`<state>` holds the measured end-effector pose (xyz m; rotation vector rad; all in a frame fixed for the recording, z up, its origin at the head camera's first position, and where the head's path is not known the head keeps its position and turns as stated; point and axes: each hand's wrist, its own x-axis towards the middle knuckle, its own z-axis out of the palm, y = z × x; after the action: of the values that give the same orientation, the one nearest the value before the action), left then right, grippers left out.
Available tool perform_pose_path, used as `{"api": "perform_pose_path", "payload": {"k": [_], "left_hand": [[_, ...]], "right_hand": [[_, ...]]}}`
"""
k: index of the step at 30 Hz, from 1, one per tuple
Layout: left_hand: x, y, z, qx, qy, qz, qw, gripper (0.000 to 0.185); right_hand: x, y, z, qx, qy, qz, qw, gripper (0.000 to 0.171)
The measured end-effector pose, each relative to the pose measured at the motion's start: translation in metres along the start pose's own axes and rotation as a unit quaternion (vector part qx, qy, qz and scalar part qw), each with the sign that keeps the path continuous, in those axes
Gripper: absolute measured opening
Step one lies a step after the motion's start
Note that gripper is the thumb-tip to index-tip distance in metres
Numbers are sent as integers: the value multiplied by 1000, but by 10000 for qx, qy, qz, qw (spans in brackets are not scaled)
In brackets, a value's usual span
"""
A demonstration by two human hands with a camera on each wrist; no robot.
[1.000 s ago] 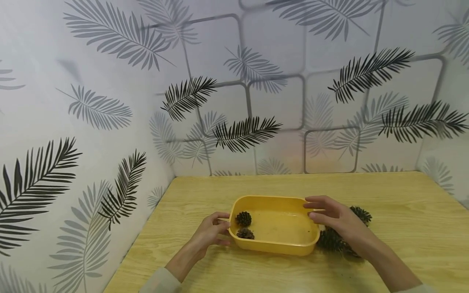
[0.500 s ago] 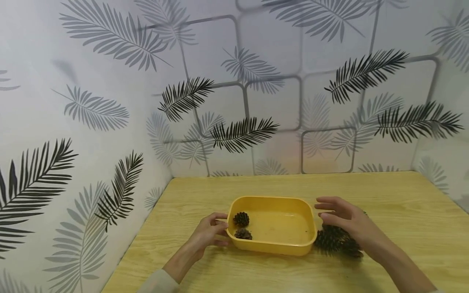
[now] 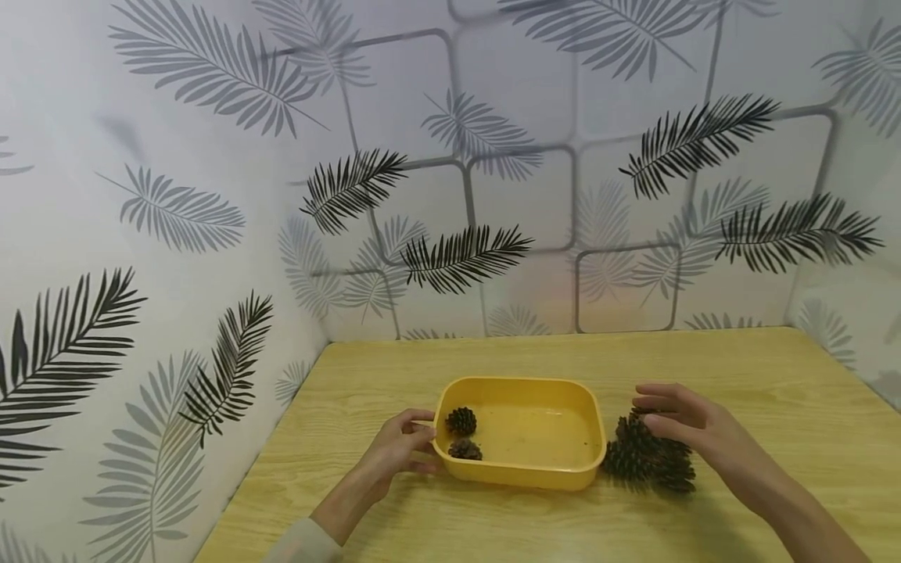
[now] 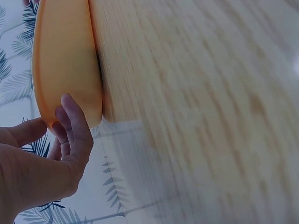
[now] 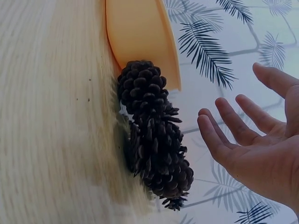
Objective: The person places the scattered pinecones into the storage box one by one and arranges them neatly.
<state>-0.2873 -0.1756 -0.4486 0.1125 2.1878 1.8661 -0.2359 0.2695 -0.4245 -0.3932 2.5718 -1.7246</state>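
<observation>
A yellow plastic basin (image 3: 538,438) with rounded corners sits on the table. Two small pine cones, one dark (image 3: 461,421) and one browner (image 3: 465,450), lie at its left end. My left hand (image 3: 397,446) holds that end; in the left wrist view, the thumb is at the rim and curled fingers (image 4: 74,121) lie against the outer wall. My right hand (image 3: 711,430) is held above and to the right of a cluster of larger dark pine cones (image 3: 651,461), fingers spread and relaxed, holding nothing. The cluster lies right by the basin's right end, as the right wrist view also shows.
The light wood-grain table (image 3: 535,524) runs back to a wall (image 3: 528,195) with a feather-leaf pattern. A second patterned wall (image 3: 162,313) borders the table's left side. Small dark specks (image 5: 84,99) lie on the tabletop near the pine cones.
My right hand has left the basin's right rim and moved right, over the larger pine cones, uncovering more of them. The left hand stays at the basin's left end.
</observation>
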Motion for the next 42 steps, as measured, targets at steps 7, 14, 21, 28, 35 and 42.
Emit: {"api": "perform_pose_path", "payload": {"k": [7,14,21,28,35,42], "left_hand": [[1,1,-1,25,2,-98,9999,41],[2,2,1,54,57,-103,9999,43],[3,2,2,14,81,-126,9999,43],[3,3,1,31,44,-138,9999,43],[0,2,2,59,66,-171,9998,41],[1,1,2,46,49,-117,9999,42]], "right_hand": [[-6,6,-5,-35,15,42,10000,50],[-11,11,-11,-12,35,120,9999,50],[-15,16,-15,81,112,174,9998,55],[-18,20,-17,-28,31,532,9986,57],[-23,26,-22,-252,-170,775,9965,54],[-27,32,-21,-338,-172,897,9952,54]]}}
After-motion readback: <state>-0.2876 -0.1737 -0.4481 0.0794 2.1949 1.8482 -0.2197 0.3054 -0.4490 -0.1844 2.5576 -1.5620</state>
